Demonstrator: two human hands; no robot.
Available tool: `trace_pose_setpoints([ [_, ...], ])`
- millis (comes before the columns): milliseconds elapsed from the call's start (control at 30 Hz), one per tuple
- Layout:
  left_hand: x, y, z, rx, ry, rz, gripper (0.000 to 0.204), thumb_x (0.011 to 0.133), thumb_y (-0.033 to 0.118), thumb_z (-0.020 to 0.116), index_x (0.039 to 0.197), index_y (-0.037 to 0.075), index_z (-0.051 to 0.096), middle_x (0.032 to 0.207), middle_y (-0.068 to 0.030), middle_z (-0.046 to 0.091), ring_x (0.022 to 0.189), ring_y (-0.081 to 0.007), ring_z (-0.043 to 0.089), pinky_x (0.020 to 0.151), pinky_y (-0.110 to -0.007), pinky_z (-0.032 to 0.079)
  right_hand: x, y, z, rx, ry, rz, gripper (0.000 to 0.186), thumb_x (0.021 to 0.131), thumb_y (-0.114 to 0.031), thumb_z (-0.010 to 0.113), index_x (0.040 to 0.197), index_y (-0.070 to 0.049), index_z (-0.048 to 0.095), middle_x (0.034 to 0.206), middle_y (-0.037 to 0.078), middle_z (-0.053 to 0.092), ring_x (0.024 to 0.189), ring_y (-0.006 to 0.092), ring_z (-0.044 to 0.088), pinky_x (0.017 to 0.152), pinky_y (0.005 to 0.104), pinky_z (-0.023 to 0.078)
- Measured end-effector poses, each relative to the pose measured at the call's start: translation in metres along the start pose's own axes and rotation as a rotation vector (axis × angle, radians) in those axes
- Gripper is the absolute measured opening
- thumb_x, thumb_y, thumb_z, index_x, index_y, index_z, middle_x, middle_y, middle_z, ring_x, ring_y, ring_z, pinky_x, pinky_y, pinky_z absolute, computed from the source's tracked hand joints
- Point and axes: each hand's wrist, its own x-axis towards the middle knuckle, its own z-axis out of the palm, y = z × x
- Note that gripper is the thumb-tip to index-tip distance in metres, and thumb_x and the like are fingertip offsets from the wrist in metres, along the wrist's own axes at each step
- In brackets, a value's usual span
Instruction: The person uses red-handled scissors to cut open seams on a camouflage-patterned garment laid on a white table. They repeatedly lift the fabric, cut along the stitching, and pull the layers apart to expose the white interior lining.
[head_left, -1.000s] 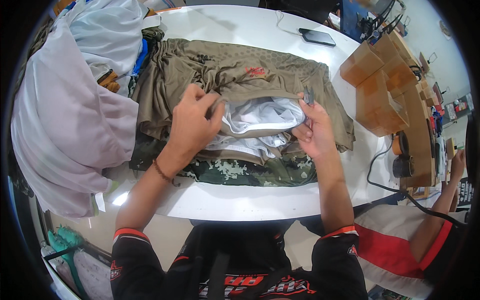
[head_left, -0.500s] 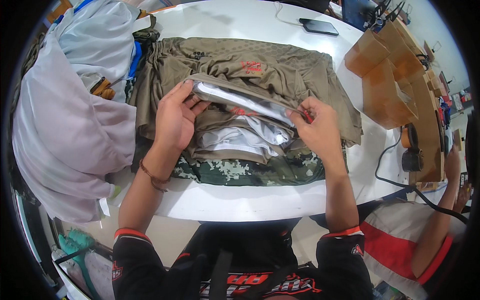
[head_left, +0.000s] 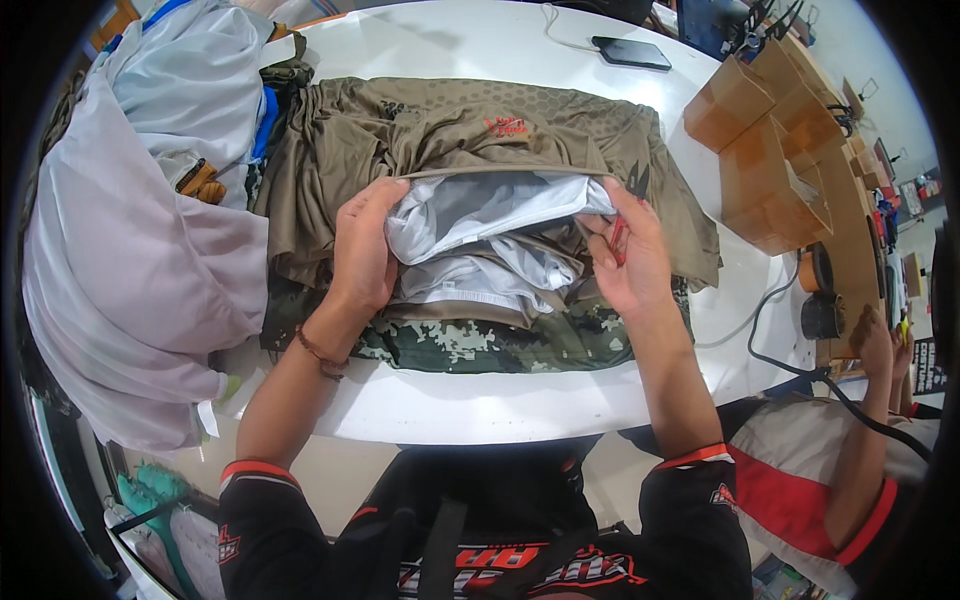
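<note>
L hand (head_left: 365, 240) & R hand (head_left: 632, 250) half-curled, gripping smooth brown cloth (head_left: 480, 172); R also holds snips (head_left: 618, 238). Cardboard boxes (head_left: 765, 180) @ 2 o'clk, draped white fabric (head_left: 130, 270) @ 9.

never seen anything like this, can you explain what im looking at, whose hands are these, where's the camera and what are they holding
There is no machine here: these are a person's two bare hands. The camera sits on that person's head and looks down; its wide lens bends straight edges.

The left hand and right hand hold open the edge of a brown garment, showing its white inside. The right hand also holds a small red-handled tool.

More clothing, including a camouflage garment, lies on the white table. Pale cloth is heaped at the left; a phone lies at the far side. At the right edge is another person's hand.
</note>
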Motion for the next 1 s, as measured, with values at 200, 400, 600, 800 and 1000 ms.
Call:
trace_pose_setpoints([
  [200,-0.007,0.002,0.015,-0.05,0.078,0.054,0.015,0.101,0.014,0.06,0.099,0.002,0.07,0.095,-0.0038,0.071,0.085,-0.0125,0.068,0.079,-0.028,0.055,0.004,0.006,-0.014,0.093,-0.198,0.017,0.015,0.1,-0.026,0.071,0.097,-0.013,0.064,0.076,-0.003,0.065,0.051,0.005,0.055,0.035,0.0232,0.026],
  [400,-0.006,0.004,0.016,-0.111,0.122,-0.016,0.02,0.1,0.018,0.061,0.104,0.001,0.071,0.098,-0.006,0.072,0.088,-0.0144,0.069,0.082,-0.03,0.055,0.002,0.009,-0.012,0.002,-0.175,0.005,0.02,0.101,-0.032,0.07,0.097,-0.015,0.061,0.074,-0.006,0.062,0.05,0.0024,0.053,0.034,0.0232,0.026],
  [600,-0.005,0.002,0.013,-0.102,0.103,-0.019,0.022,0.101,0.02,0.061,0.106,0.0,0.071,0.099,-0.0059,0.072,0.087,-0.0141,0.068,0.081,-0.03,0.055,-0.004,0.007,-0.006,-0.088,-0.159,-0.05,0.024,0.105,-0.04,0.064,0.101,-0.017,0.057,0.075,-0.008,0.058,0.051,0.0005,0.05,0.034,0.0221,0.028],
  [800,-0.003,-0.002,0.007,-0.063,0.083,0.007,0.03,0.104,0.028,0.058,0.115,0.002,0.069,0.104,-0.0056,0.072,0.091,-0.0151,0.068,0.084,-0.031,0.055,-0.007,0.006,-0.002,-0.154,-0.148,-0.109,0.025,0.107,-0.041,0.06,0.101,-0.017,0.056,0.074,-0.009,0.052,0.05,-0.001,0.041,0.036,0.0211,0.025],
  [1000,-0.004,0.003,0.009,-0.07,0.072,-0.031,0.031,0.104,0.03,0.057,0.113,0.004,0.069,0.097,-0.0027,0.07,0.083,-0.0125,0.066,0.075,-0.028,0.054,-0.008,0.004,0.0,-0.246,-0.113,-0.14,0.024,0.105,-0.037,0.064,0.101,-0.015,0.056,0.073,-0.01,0.048,0.049,-0.0019,0.034,0.038,0.0207,0.023],
])
